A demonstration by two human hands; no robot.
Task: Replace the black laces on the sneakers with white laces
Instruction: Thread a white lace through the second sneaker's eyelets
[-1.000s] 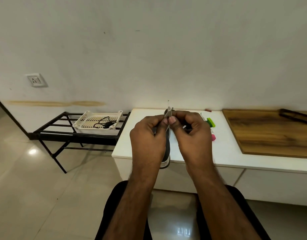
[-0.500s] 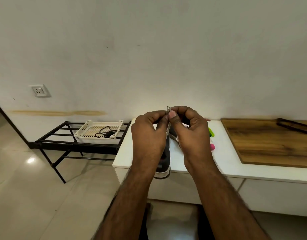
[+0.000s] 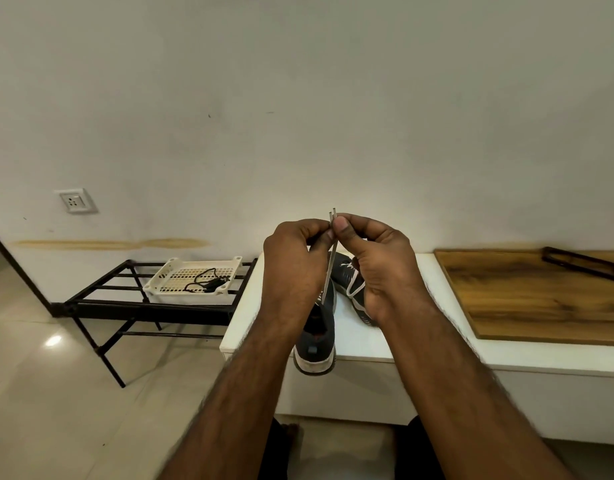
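A dark sneaker (image 3: 317, 336) with a white sole lies on the white table (image 3: 374, 344), its heel over the front edge. Two ends of a white lace (image 3: 329, 268) rise taut from it. My left hand (image 3: 293, 268) and my right hand (image 3: 378, 268) pinch those ends side by side, tips sticking up above my fingers. A second dark sneaker (image 3: 352, 289) with white lacing lies behind, partly hidden by my right hand. Black laces (image 3: 208, 284) lie in a white basket (image 3: 191, 280) at the left.
The basket sits on a black metal rack (image 3: 125, 306) left of the table. A wooden board (image 3: 540, 299) with a dark frame-like object (image 3: 580, 267) covers the table's right part. A wall socket (image 3: 75, 200) is at the far left. My knees are below.
Both hands have lifted the lace ends higher and pulled them taut. The view has tilted up, showing both sneakers more plainly between and below my hands.
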